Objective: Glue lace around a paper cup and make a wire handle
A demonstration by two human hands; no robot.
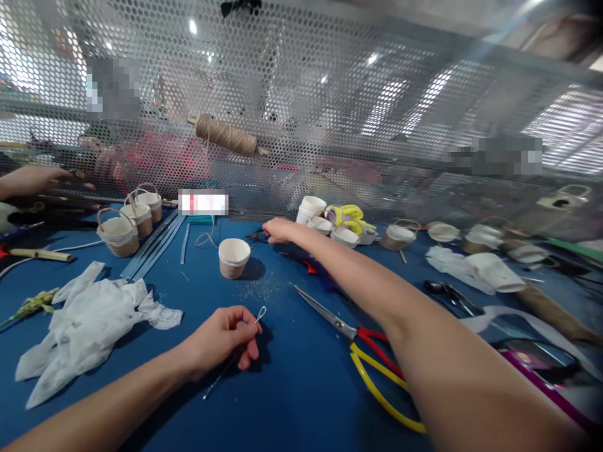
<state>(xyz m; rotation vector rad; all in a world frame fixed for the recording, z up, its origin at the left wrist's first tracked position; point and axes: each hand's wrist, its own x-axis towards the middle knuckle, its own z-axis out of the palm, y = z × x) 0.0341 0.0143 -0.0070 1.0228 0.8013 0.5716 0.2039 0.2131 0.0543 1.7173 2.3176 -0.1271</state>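
My left hand (230, 339) pinches a thin wire (260, 314) with a twisted loop at its upper end. The wire's tail comes out below the fingers and points toward the front of the table. Farther back, my right hand (279, 230) is closed around the handles of small pliers (255, 235), whose dark jaws point left. A white-lined paper cup (234, 258) stands upright between the two hands, apart from both. Large scissors (346, 329) with red and yellow handles lie partly open under my right forearm.
Crumpled white sheets (94, 333) lie at left. Small handled baskets (120, 235) stand behind them beside clear strips (157, 245). A twine spool (226, 135) hangs on the perforated screen. Yellow tape (348, 215) and more cups sit back right. Another person's hand (35, 181) reaches in at far left.
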